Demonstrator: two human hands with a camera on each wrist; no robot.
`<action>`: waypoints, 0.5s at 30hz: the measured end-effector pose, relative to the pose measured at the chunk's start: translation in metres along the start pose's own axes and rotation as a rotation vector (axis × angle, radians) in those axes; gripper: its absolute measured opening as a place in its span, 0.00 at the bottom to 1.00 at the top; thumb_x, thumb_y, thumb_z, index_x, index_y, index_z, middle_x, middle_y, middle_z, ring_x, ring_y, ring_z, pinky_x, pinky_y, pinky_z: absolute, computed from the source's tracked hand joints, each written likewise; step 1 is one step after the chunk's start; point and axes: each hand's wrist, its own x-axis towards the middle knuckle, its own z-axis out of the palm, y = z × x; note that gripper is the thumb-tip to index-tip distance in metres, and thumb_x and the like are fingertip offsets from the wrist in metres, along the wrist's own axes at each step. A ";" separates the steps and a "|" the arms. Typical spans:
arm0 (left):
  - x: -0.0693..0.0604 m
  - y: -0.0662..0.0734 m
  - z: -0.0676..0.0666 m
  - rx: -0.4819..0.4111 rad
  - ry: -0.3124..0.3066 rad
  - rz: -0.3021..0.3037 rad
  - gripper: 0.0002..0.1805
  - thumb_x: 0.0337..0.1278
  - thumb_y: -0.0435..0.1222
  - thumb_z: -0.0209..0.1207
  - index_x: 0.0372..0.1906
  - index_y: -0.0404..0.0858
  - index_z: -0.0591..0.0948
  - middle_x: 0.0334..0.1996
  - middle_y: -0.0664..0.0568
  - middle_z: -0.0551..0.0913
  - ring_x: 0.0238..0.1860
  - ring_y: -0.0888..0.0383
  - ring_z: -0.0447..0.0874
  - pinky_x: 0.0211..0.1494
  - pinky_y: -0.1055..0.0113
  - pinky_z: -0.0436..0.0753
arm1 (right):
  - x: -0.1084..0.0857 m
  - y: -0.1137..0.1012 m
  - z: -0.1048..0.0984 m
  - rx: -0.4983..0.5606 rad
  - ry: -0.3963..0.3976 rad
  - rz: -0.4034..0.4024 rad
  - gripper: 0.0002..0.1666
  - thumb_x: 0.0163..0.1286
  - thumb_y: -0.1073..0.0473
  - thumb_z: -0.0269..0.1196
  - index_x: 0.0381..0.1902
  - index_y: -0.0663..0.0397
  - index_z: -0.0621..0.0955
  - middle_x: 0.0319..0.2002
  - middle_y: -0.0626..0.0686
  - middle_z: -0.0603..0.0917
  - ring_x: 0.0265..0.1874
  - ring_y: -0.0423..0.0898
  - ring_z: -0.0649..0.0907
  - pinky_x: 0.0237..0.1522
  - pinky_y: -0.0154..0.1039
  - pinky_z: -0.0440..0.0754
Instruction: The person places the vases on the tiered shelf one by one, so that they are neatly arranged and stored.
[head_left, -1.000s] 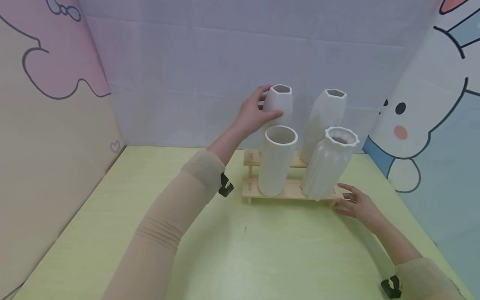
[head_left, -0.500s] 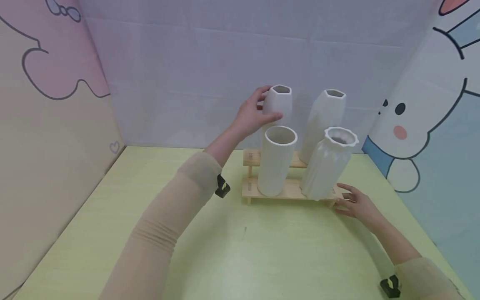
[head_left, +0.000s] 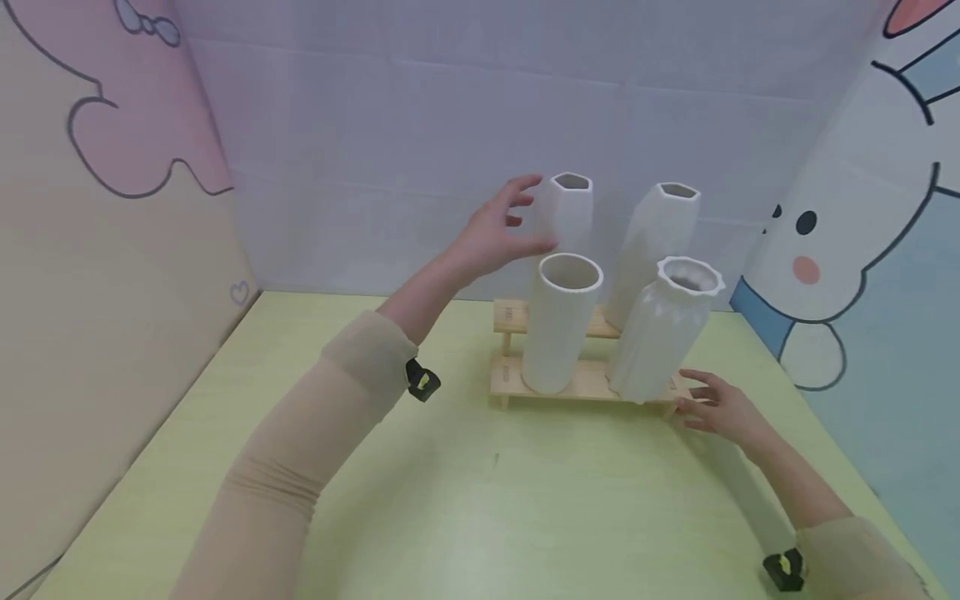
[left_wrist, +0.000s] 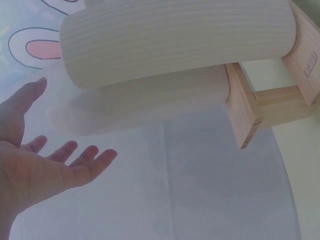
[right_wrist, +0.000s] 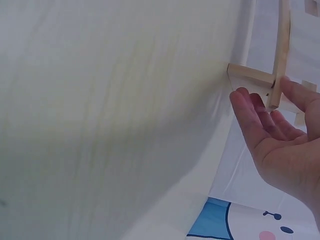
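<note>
A two-tier wooden stand (head_left: 510, 379) bears white vases on both levels. My left hand (head_left: 498, 229) is beside the faceted vase (head_left: 572, 215) at back left, its fingers spread and holding nothing; the left wrist view shows a gap between the hand (left_wrist: 47, 172) and that vase (left_wrist: 150, 105). In front of it stands a ribbed cylindrical vase (head_left: 558, 342). To the right are a leaning faceted vase (head_left: 654, 237) behind and a wavy-rimmed vase (head_left: 663, 337) in front. My right hand (head_left: 723, 410) grips the lower tier's right end, thumb and fingers on either side of the board (right_wrist: 281, 55).
The stand rests on a pale yellow-green table (head_left: 480, 517). A light lilac cloth wall (head_left: 390, 167) rises close behind the vases. Cartoon-printed panels flank the table, pink and cream (head_left: 135, 250) at left, blue and white (head_left: 900, 350) at right.
My left hand has let go of the back-left vase and moved slightly left, its fingers now apart from it. The right hand stays at the stand's end. The view has shifted slightly.
</note>
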 end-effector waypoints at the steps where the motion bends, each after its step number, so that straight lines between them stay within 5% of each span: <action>1: -0.003 0.000 -0.002 0.006 -0.008 0.004 0.46 0.48 0.44 0.69 0.71 0.56 0.57 0.66 0.50 0.66 0.62 0.48 0.70 0.56 0.58 0.76 | 0.000 -0.002 -0.001 -0.027 0.001 0.005 0.42 0.70 0.55 0.58 0.70 0.71 0.51 0.59 0.81 0.63 0.47 0.56 0.83 0.42 0.42 0.84; 8: -0.030 -0.002 -0.020 0.092 -0.027 0.017 0.44 0.50 0.47 0.67 0.71 0.58 0.57 0.67 0.54 0.65 0.64 0.51 0.68 0.58 0.57 0.75 | -0.009 -0.020 -0.010 -0.266 0.049 -0.018 0.37 0.70 0.52 0.57 0.66 0.72 0.60 0.56 0.76 0.72 0.45 0.60 0.83 0.38 0.42 0.85; 15: -0.061 -0.008 -0.041 0.176 0.000 0.050 0.40 0.54 0.49 0.64 0.71 0.58 0.58 0.68 0.58 0.65 0.65 0.55 0.66 0.62 0.54 0.71 | -0.026 -0.055 -0.020 -0.539 0.269 -0.167 0.30 0.71 0.51 0.56 0.61 0.68 0.68 0.51 0.72 0.77 0.45 0.67 0.81 0.36 0.54 0.82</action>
